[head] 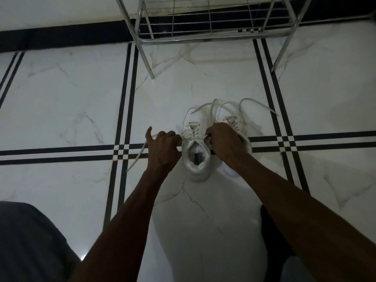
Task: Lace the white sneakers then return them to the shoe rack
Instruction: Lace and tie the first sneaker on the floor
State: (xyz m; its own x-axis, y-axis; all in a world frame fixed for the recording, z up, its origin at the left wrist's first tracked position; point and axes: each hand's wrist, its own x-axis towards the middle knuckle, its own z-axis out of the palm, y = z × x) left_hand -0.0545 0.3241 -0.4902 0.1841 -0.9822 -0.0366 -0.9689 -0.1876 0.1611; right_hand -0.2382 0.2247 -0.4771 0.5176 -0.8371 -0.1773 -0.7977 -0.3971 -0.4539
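Observation:
Two white sneakers stand side by side on the tiled floor, toes pointing away from me. The left sneaker point(196, 157) has its lace crossed through several eyelets. My left hand point(162, 147) is closed on the left lace end point(136, 157), which trails down across the floor. On the other side of the tongue, my right hand point(223, 142) grips the other lace end and partly covers the right sneaker point(234, 121). That shoe's laces point(254, 104) lie in loose loops toward the rack.
A chrome wire shoe rack point(213, 27) stands against the wall straight ahead, its lower shelf bare. Its front legs point(149, 68) touch the floor just beyond the shoes. The white marble floor point(71, 98) has black stripes. My knees sit at the lower corners.

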